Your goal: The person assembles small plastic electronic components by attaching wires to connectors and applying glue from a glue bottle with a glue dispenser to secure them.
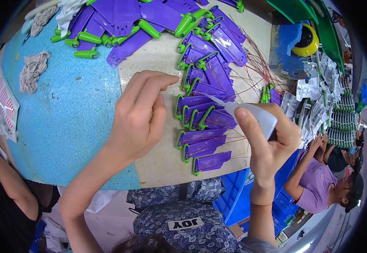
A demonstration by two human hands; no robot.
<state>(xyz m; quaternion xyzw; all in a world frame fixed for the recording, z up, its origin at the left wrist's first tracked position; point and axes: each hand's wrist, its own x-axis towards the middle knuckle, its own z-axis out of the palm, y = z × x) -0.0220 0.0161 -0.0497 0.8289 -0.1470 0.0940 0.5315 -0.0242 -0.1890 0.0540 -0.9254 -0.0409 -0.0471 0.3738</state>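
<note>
My right hand (272, 139) is wrapped round a white squeeze bottle (261, 119) with a long thin nozzle. The nozzle slants up and left, its tip over a purple plastic part (208, 89) in the column at mid-table. Just left of that column hovers my left hand (139, 111), its index finger reaching toward the parts, its thumb apart and the other fingers loosely bent; nothing shows in it. The purple parts overlap in a column, each with a green loop-shaped end (179, 106) on its left. Thin red wires (255, 67) trail from them to the right.
More purple pieces with green cone-shaped ends (88, 37) are heaped at the far left. A grey rag (34, 71) lies on the blue mat (80, 114). Right of the table are a yellow tape roll (308, 40), white plastic parts (318, 80) and a person in purple (314, 185).
</note>
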